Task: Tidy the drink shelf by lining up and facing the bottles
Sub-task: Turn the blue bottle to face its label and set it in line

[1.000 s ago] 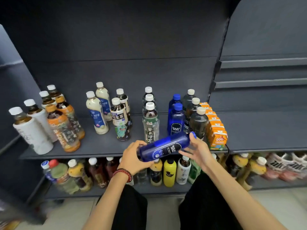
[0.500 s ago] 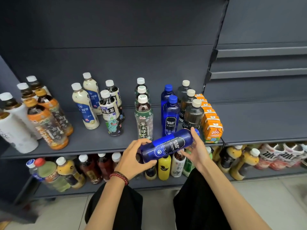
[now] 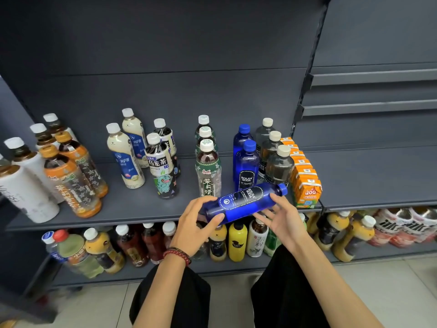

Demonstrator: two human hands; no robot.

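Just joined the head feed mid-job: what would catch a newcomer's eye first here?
A blue bottle lies sideways, cap to the right, held in both hands at the front edge of the upper shelf: the left hand grips its base, the right hand holds its neck end. Just behind it stand two matching blue bottles in a row, with a line of orange juice cartons at the shelf's right end.

The juice boxes [image 3: 306,185] stand in a row on the shelf [image 3: 132,209]. Rows of bottles [image 3: 208,166] stand left of the boxes. The soda bottle [image 3: 243,202] lies tipped over in the left hand [image 3: 194,223] and right hand [image 3: 283,221], just left of the front box. Below the boxes, more bottles [image 3: 236,242] stand on the lower shelf [image 3: 390,253].
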